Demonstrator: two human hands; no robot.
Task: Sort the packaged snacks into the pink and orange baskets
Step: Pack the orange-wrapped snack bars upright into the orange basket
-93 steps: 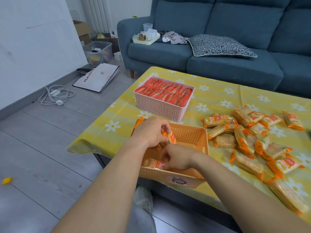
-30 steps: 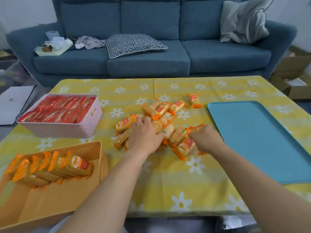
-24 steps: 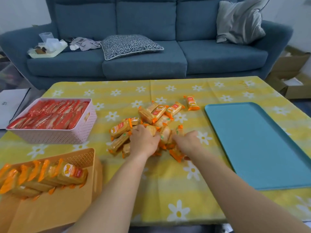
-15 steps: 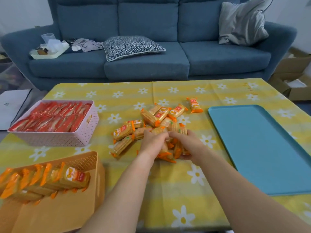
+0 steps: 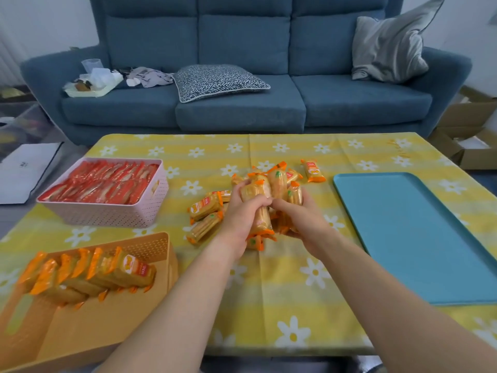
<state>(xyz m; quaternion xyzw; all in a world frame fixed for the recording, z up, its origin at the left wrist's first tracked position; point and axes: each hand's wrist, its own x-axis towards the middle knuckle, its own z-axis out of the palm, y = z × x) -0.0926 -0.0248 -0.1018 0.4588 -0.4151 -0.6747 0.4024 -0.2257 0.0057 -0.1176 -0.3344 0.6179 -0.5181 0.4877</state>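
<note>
Clutching a loose bundle of orange snack packs between them, the left hand and right hand hovered right of the orange basket; slick wrappers could slip out mid-carry, scattering onto the counter.

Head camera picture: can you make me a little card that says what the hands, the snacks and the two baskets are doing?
left hand: grips bundle of orange-wrapped snack packets
right hand: grips the same bundle from the other side
pink plastic basket: full of red-wrapped snack packets
orange plastic basket: holds a row of orange-wrapped packets
loose orange-wrapped packets: on the yellow daisy-print tablecloth, left of the hands
blue flat tray: nothing on it
</note>
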